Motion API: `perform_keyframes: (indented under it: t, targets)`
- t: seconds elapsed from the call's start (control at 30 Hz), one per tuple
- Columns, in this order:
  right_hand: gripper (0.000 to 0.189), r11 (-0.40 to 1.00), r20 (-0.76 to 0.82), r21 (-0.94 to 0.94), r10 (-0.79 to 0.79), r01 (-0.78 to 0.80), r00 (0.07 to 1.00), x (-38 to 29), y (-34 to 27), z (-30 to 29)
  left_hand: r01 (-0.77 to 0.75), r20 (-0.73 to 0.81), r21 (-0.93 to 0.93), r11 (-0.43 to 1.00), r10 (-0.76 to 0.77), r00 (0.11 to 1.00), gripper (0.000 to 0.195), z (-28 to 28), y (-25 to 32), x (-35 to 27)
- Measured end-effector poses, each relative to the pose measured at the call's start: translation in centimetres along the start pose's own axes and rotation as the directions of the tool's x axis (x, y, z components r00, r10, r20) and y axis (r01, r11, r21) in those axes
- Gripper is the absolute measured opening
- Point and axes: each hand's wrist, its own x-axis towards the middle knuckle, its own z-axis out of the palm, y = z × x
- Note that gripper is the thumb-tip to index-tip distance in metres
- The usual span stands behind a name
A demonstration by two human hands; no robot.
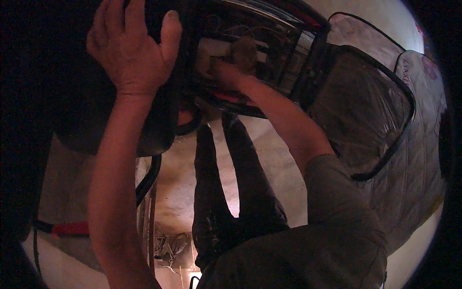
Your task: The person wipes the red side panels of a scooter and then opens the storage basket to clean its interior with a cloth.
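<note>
My left hand point(131, 54) rests with its fingers apart on a large black padded piece point(119, 133), which looks like a vehicle seat. Its thumb stands away from the fingers, and nothing is held. To the right is an open dark compartment point(296, 65) with a black frame, and my right hand point(227, 74) reaches down inside it. Shadow and blur hide those fingers, so their grip cannot be made out. Close beside them are a brownish lump point(243, 52) and a pale flat surface point(214, 47). Thin wires point(249, 29) run along the compartment's far side.
At the right hangs a grey quilted cover point(400, 155) with a dark panel point(361, 104) and black edging. Below the seat-like piece runs a black tube point(149, 177). A red sleeve point(70, 229) sits on a bar at lower left. Coiled cables point(169, 245) lie beyond my legs.
</note>
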Motion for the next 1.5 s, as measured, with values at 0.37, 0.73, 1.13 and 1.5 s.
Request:
perform_keyframes:
  t: [0.37, 0.73, 1.13, 1.5]
  targets:
    - [0.034, 0.77, 0.322, -0.606, 0.469, -0.202, 0.822, -6.6, 0.4, -17.5, -0.01, -0.039, -0.018, 1.0, 0.009, 0.999, 0.055, 0.8, -0.1, -1.0]
    - [0.045, 0.655, -0.197, -0.652, 0.339, -0.382, 0.92, -8.7, 5.3, -23.1, 0.035, -0.007, 0.019, 0.999, -0.035, 0.999, 0.055, 0.1, -1.1, -1.3]
    - [0.078, 0.854, -0.264, -0.477, 0.085, -0.206, 0.961, -14.5, -2.2, -11.1, 0.044, -0.055, -0.009, 0.999, -0.044, 0.997, 0.057, -0.6, -2.2, -1.4]
    - [0.042, 0.682, -0.036, -0.686, 0.314, -0.252, 0.949, -8.9, -2.4, -22.2, -0.02, -0.124, -0.045, 0.999, 0.014, 0.992, 0.055, -0.2, -2.8, -0.9]
